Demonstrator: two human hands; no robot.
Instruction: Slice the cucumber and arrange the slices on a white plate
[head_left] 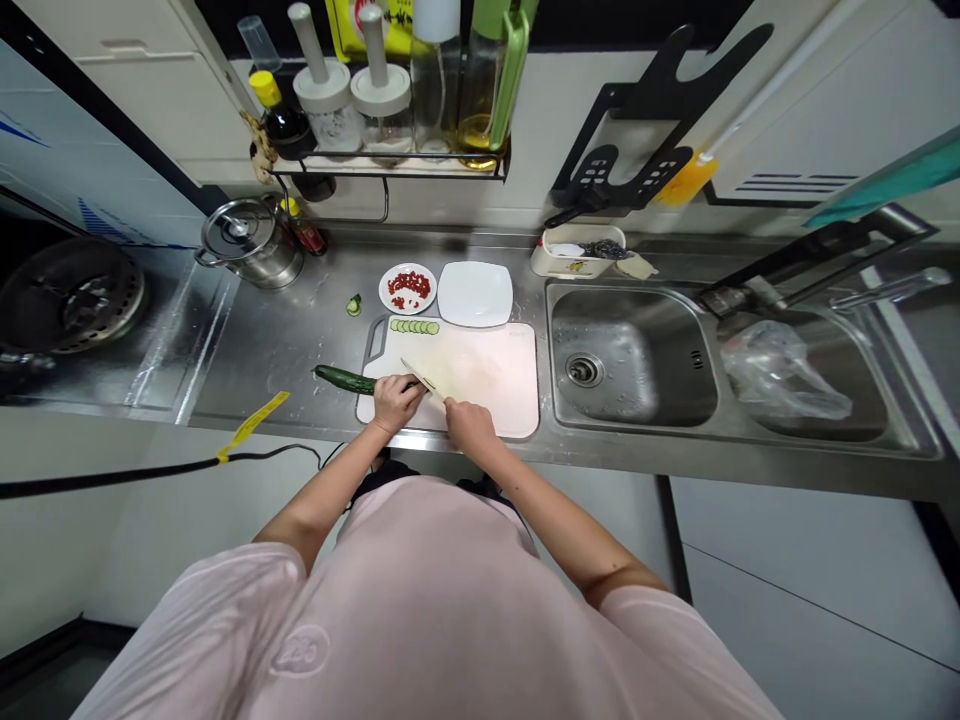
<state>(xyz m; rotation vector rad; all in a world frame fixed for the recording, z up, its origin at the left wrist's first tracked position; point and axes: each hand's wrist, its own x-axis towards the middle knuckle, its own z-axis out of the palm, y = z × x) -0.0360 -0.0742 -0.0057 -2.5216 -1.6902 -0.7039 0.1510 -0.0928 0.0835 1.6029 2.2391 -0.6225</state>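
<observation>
My left hand (397, 402) is closed around the right end of a long green cucumber (345, 379), whose other end sticks out past the cutting board's left edge. A knife (426, 381) with a pale blade is in my right hand (470, 424), the blade slanting up and left close beside my left fingers. Under both hands lies the white cutting board (499, 375) with a grey handle. A row of thin cucumber slices (415, 327) lies along its upper left edge. My fingers partly hide the cucumber's cut end.
Behind the board sit a plate of chopped red pieces (409, 287) and a square white plate (475, 293). Cucumber scraps (354, 304) lie farther left, near a steel pot (251, 240). A double sink (634, 355) is on the right; a bottle rack (390, 165) hangs above.
</observation>
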